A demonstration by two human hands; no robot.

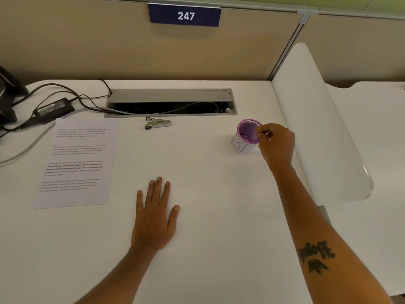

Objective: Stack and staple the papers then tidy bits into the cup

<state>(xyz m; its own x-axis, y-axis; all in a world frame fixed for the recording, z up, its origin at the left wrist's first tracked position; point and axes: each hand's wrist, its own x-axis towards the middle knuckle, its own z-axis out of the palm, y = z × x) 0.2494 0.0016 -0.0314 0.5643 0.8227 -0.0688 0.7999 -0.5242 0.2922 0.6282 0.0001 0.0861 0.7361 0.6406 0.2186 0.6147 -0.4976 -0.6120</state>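
Observation:
A stack of printed papers [75,163] lies flat at the left of the white desk [208,194]. A small metal stapler [157,124] rests behind them, near the cable slot. At the right stands a purple mesh cup [246,137] with a white paper wrap; small bits lie at its bottom. My right hand [277,142] hovers at the cup's right rim, fingertips pinched together over the opening; whether a tiny bit is between them is too small to tell. My left hand [154,216] lies flat on the desk, palm down, fingers apart, holding nothing.
An open grey cable tray [171,103] runs along the back of the desk. A black power adapter [53,109] and cables lie at the back left. A white divider panel [317,119] borders the desk on the right. A partition wall carries a sign "247" [185,16].

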